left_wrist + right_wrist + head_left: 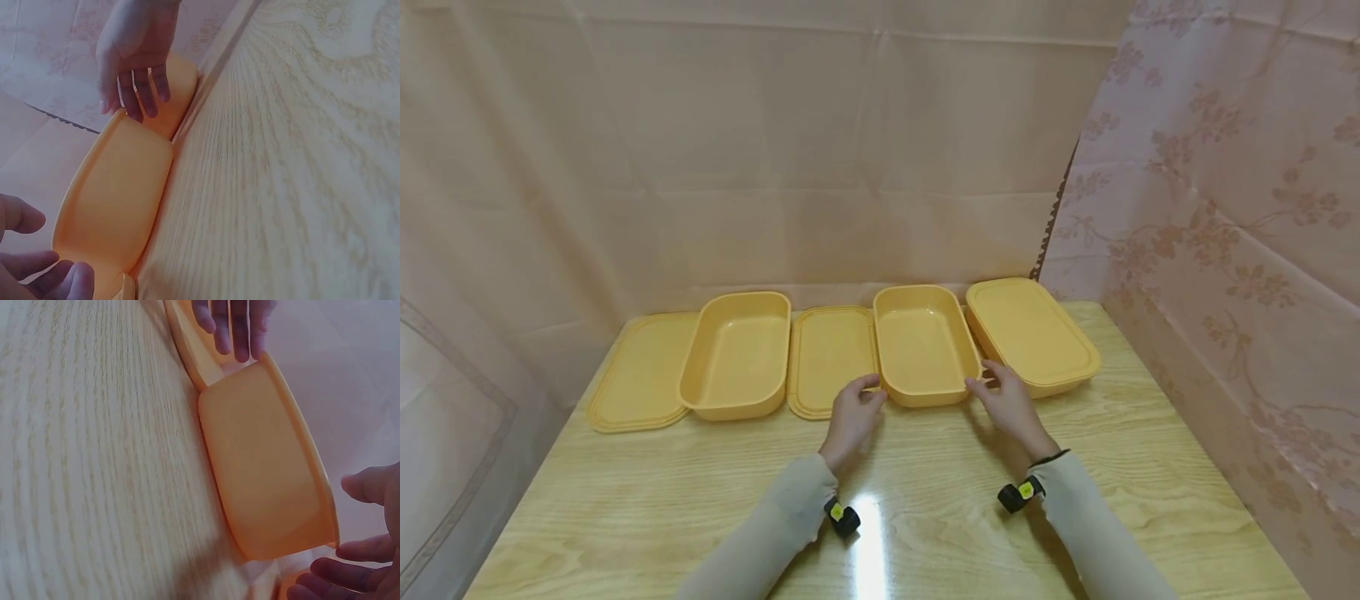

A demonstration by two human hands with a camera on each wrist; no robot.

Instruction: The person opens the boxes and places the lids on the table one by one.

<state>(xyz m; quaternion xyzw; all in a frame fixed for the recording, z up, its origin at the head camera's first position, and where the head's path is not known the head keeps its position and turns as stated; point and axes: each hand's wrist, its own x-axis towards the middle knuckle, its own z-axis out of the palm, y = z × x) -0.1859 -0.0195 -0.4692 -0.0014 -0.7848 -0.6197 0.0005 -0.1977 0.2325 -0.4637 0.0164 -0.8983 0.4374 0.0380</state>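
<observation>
Head view: left hand (852, 414) and right hand (1009, 402), grips relaxed, flank the unlabelled open orange container (925, 343).

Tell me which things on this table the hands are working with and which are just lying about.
In hand: left hand and right hand at the near corners of the open middle box.
Lying about: left open box, two flat lids, closed box.

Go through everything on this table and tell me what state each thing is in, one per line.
Right-hand open yellow plastic box: uncovered, empty, upright, between both hands.
Left-hand open yellow plastic box: uncovered, empty, upright.
Closed yellow plastic box: lid on, far right.
Middle flat yellow lid: off, lying flat.
Far-left flat yellow lid: off, lying flat.
Left hand: fingers at the box's left corner.
Right hand: fingers at its right corner.
</observation>
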